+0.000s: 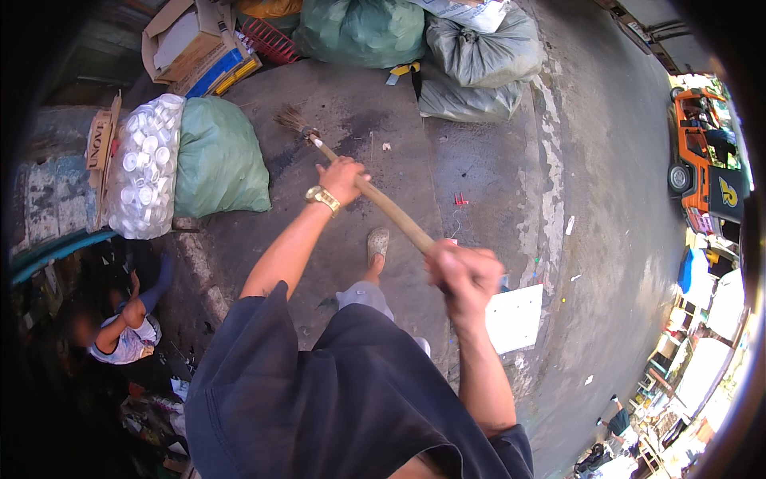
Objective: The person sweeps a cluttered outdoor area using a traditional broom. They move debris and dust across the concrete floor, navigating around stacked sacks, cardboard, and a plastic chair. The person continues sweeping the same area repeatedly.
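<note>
A stick broom (pixel 398 214) with a thick wooden handle slants across the view. Its twig bristles (pixel 291 120) touch or hover just over the dark pavement; I cannot tell which. My left hand (pixel 343 181), with a gold wristwatch above it, wraps the handle partway down towards the bristles. Around the upper end of the handle my right hand (pixel 467 272) is closed in a fist, a little blurred. Scraps lie near the broom: a small pale piece (pixel 386 146) and a red plastic bit (pixel 460 199). Beside my right forearm lies a white panel (pixel 514 317).
Green sacks (pixel 221 157) (pixel 362 30), a clear bag of plastic cups (pixel 146 167) and grey bags (pixel 485 54) line the left and far sides. Cardboard boxes (pixel 185 45) stand at upper left. A person (pixel 128 335) sits at left. An orange vehicle (pixel 697 149) stands across the road.
</note>
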The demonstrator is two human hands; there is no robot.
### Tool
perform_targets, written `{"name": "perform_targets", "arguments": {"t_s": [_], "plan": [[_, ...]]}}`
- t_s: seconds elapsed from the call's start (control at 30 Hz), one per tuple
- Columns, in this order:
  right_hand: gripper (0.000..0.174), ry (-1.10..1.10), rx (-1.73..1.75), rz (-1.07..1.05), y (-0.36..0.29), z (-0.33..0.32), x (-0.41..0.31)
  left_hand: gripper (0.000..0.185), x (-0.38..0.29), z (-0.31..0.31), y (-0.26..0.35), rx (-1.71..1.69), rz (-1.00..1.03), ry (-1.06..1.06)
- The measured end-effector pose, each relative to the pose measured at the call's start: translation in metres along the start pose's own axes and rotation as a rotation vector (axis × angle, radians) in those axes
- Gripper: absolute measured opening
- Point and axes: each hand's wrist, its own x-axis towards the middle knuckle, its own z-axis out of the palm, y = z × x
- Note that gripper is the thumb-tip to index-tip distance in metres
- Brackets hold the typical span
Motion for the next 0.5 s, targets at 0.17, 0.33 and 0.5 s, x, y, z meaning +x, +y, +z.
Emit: {"name": "perform_targets", "arguments": {"t_s": [0.17, 0.33, 0.5], "plan": [[0.028, 0.010, -0.273, -0.045, 0.060, 0.024, 0.020, 0.030, 0.070, 0.071, -0.010, -0.052, 0.147, -0.110], [0.028, 0.037, -0.020, -0.306, -0.008, -0.039, -0.004, 0.030, 0.041, 0.028, 0.083, -0.078, 0.275, 0.032], [0.033, 0.218, -0.023, -0.094, 0.017, -0.032, 0.048, 0.027, 0.105, -0.007, 0.042, 0.095, 0.191, -0.059]]}}
